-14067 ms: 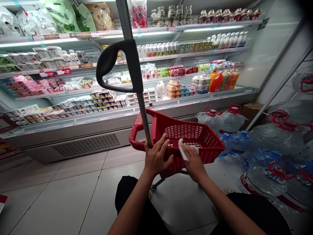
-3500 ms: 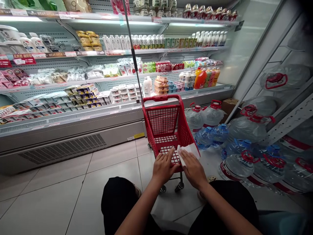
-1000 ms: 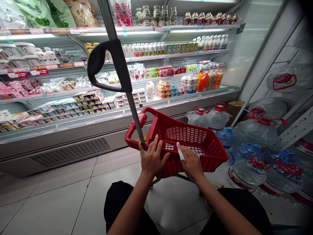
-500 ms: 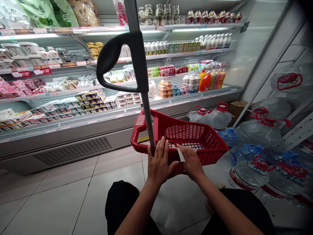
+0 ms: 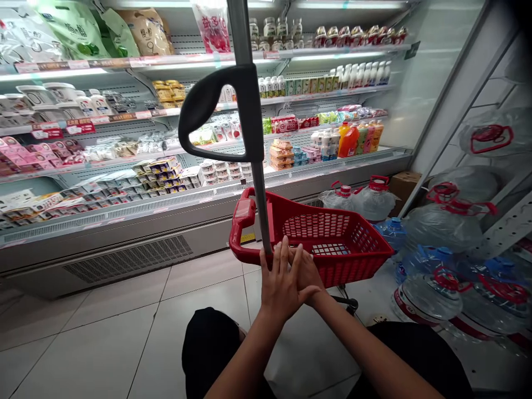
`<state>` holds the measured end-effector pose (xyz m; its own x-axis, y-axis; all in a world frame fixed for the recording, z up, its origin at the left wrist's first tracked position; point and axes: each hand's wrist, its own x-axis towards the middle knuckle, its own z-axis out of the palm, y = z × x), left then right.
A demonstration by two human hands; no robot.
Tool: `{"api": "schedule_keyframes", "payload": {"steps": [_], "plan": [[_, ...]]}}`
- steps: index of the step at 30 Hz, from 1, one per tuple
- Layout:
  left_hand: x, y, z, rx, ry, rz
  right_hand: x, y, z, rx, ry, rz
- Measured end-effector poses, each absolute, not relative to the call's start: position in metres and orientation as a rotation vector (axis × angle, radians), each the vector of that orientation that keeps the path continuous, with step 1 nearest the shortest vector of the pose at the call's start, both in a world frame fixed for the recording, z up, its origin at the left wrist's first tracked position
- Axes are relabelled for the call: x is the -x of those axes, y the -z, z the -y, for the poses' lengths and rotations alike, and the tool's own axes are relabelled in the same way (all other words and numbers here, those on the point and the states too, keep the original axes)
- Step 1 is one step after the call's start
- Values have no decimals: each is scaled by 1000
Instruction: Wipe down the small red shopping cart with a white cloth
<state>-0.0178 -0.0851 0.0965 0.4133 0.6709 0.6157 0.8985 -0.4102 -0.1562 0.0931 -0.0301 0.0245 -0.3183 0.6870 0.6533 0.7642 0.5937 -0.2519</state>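
Observation:
A red plastic basket [image 5: 353,265] on a wheeled trolley stands in front of my knees, with a grey pole and black loop handle [image 5: 254,119] rising beside it. My left hand [image 5: 279,285] lies with fingers stretched and spread against the basket's near side, close to the pole's foot. Just to its right, partly behind its fingers, my right hand [image 5: 308,272] presses at the near rim. The white tissue seen under the right hand earlier is now almost wholly covered by the hands. Through the basket's mesh its floor shows.
A refrigerated display case [image 5: 137,244] with dairy packs and bottles on its shelves spans the far side. Large water bottles [image 5: 428,296] with red handles crowd the right, near a cardboard box [image 5: 405,185]. My black-clad knees [image 5: 211,343] flank the tiled floor [image 5: 108,327].
My right hand has slid left along the rim, up against my left hand, and the white tissue has gone from sight. The basket sits slightly further right in view.

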Motion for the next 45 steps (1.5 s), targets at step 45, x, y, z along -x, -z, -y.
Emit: {"api": "schedule_keyframes", "payload": {"steps": [45], "plan": [[40,-75,66,2224,701,1424,-128,-26,55,1181,111,2129]]}}
